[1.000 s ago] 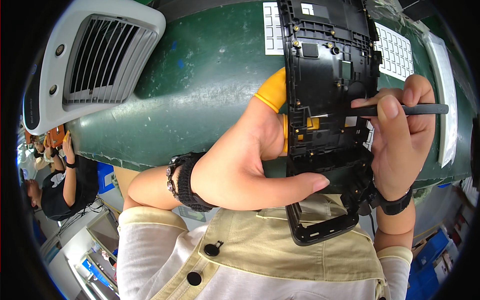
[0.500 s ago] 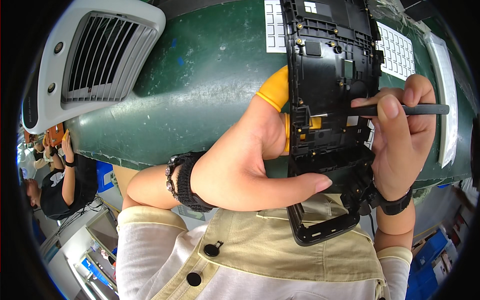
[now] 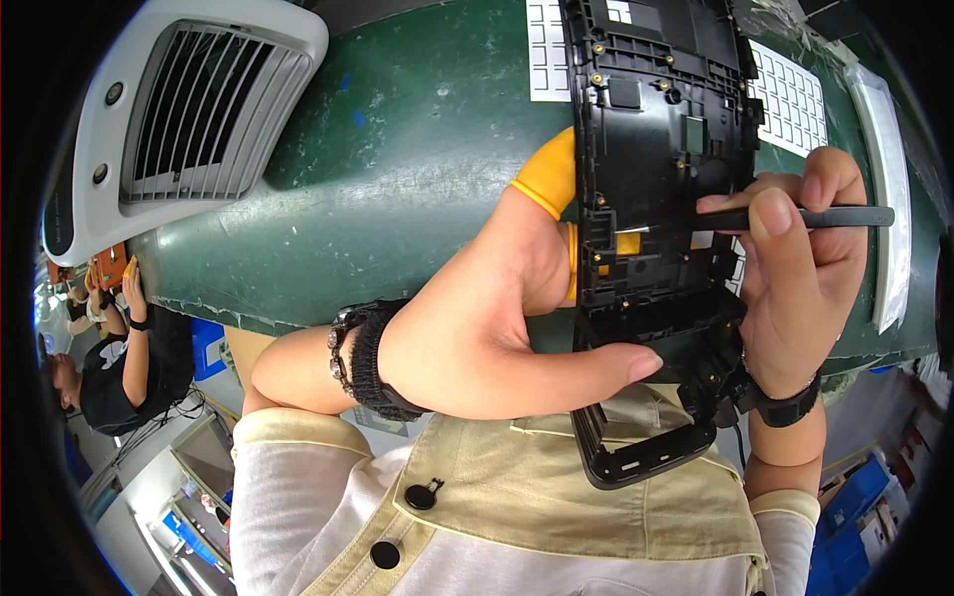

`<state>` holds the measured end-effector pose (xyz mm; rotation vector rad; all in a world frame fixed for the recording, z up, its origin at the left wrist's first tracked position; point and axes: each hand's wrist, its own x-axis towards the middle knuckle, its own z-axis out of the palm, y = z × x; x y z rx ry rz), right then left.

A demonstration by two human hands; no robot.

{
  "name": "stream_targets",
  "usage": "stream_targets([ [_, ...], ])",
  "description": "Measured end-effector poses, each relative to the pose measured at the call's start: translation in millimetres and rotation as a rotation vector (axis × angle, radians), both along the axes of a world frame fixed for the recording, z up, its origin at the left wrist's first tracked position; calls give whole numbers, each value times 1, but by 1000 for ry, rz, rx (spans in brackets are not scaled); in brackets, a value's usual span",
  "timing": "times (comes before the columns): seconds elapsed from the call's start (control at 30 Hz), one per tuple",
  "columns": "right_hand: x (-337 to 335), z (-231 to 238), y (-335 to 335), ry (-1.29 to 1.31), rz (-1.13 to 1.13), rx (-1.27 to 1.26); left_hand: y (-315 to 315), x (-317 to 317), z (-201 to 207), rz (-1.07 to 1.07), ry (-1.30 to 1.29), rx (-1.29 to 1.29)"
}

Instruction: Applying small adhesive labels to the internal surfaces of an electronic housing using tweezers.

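My left hand [image 3: 467,333] is closed on a long black plastic housing [image 3: 646,149] with ribs, cut-outs and small brass inserts. The thumb lies across its lower part, and fingers in yellow finger cots [image 3: 549,177] reach behind it; some yellow shows through the openings. Between the thumb and fingers of my right hand [image 3: 800,268] is a pair of black tweezers [image 3: 845,218], pointing left over the middle of the housing. Whether the tips touch the plastic, or grip anything, is too small to tell. An open frame end [image 3: 651,459] of the housing hangs near my apron.
On the green table [image 3: 417,149] stands a white air blower [image 3: 298,50] with a dark grille, at the far left. White sheets of small labels [image 3: 790,99] lie behind the housing. A long clear-wrapped strip [image 3: 887,199] rests on the right. Another person [image 3: 124,382] works beyond the left edge.
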<state>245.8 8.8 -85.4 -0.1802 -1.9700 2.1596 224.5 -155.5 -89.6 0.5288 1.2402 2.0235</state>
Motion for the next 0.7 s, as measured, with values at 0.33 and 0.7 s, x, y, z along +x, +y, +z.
stream_targets([
  [0.33,1,0,-1,-17,2,19,0,-1,0,-16,0,16],
  [0.7,1,-1,0,-15,14,0,3,1,2,2,-172,114],
])
